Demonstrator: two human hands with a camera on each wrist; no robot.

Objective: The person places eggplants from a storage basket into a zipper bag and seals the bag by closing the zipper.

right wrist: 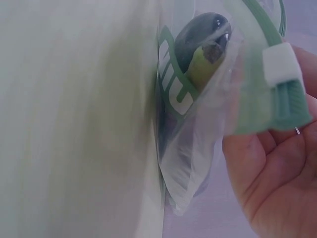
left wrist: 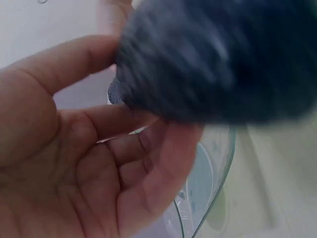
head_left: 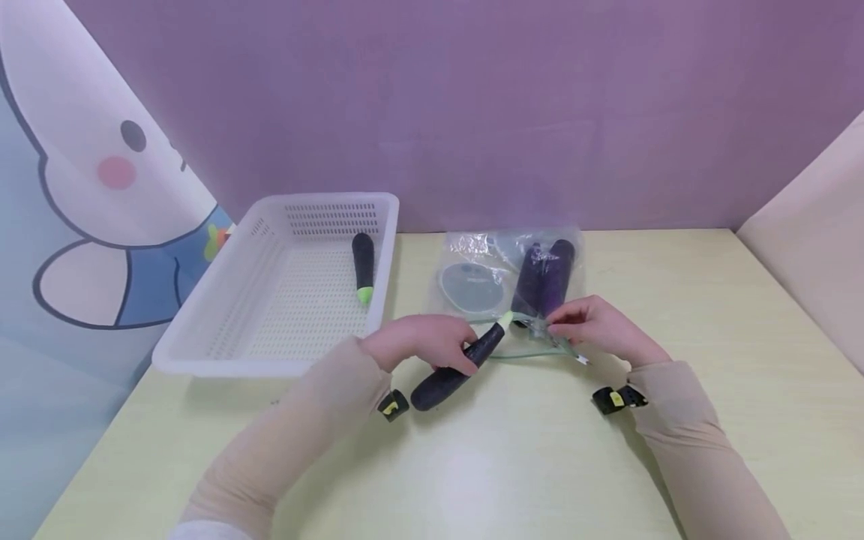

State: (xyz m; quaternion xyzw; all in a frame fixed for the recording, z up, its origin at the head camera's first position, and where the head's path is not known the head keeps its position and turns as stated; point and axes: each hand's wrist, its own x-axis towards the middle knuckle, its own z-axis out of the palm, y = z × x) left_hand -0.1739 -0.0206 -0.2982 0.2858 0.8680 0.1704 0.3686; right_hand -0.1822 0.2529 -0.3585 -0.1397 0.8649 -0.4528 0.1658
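My left hand [head_left: 437, 343] grips a dark eggplant [head_left: 442, 386] around its middle, its pale green stem end pointing at the mouth of a clear zip bag [head_left: 471, 289]. Thumb and fingers pinch its dark skin [left wrist: 198, 59] in the left wrist view. At the bag's green-edged opening, my right hand [head_left: 597, 328] pinches the edge near the white slider [right wrist: 281, 63]. Inside the bag lie two more eggplants [head_left: 557, 274], side by side. The right wrist view shows a green stem end [right wrist: 202, 67] through the opening.
A white plastic basket [head_left: 243, 367] stands on the table to the left, with one eggplant [head_left: 363, 259] along its right side. Behind the table [head_left: 472, 480] rises a purple backdrop [head_left: 472, 112]. A cartoon-print sheet [head_left: 81, 247] hangs on the left.
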